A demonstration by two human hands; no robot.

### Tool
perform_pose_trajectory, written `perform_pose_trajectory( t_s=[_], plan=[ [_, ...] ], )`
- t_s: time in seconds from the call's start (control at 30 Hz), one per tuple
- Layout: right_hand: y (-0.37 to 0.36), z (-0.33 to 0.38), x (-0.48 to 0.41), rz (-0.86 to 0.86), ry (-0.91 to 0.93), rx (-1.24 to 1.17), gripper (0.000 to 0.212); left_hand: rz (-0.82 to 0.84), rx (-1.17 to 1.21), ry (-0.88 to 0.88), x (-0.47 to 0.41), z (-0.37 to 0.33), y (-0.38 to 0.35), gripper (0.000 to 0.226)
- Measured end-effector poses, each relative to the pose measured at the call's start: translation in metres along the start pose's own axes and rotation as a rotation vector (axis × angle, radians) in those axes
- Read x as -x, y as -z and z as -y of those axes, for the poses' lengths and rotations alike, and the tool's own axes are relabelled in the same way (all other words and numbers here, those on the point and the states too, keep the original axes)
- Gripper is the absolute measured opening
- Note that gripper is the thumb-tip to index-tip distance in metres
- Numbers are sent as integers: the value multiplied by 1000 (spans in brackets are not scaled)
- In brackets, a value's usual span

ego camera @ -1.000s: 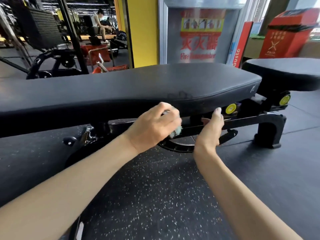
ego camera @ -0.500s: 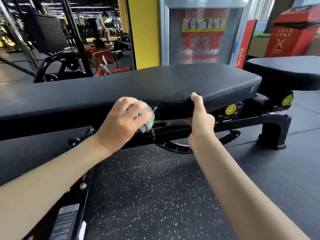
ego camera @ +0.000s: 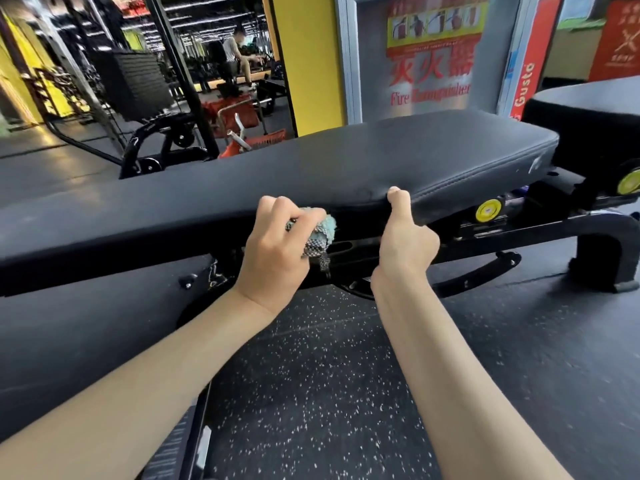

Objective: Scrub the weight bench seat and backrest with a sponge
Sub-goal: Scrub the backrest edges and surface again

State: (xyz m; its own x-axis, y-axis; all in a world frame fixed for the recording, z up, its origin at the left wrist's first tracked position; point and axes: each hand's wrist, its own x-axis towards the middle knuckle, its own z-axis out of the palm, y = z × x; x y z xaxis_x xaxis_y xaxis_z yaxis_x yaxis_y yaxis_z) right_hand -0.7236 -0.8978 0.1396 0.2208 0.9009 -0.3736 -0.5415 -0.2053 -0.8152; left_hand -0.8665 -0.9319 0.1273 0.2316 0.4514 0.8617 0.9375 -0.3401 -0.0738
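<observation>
So: left hand [ego camera: 277, 252] grips sponge [ego camera: 323, 231]; right hand [ego camera: 405, 244] grips backrest [ego camera: 415, 157] edge.

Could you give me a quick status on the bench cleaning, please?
Left hand grips sponge, at backrest pad near side. Right hand holds pad edge, thumb on top. Nothing blocks the wipe path.

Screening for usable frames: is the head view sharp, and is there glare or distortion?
Head view: left hand, right hand and sponge fairly sharp; fire extinguisher poster smeared by blur; backrest pad bowed by the wide-angle lens; soft sheen on it, no harsh glare.
</observation>
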Motion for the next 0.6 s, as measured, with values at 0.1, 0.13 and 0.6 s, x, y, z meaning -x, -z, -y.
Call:
perform_pose_trajectory(
  t_s=[0.1,0.13,0.6],
  plan=[
    [-7,-8,-1,-56,32,-27,60,-2,47,-11,-6,-11,-5,53],
    [-9,-10,-2,-74,44,-35,60,-1,63,-19,-4,-6,-4,52],
    [-12,-6,4,-166,89,33,59,-124,129,-222,2,8,-15,40]
  ],
)
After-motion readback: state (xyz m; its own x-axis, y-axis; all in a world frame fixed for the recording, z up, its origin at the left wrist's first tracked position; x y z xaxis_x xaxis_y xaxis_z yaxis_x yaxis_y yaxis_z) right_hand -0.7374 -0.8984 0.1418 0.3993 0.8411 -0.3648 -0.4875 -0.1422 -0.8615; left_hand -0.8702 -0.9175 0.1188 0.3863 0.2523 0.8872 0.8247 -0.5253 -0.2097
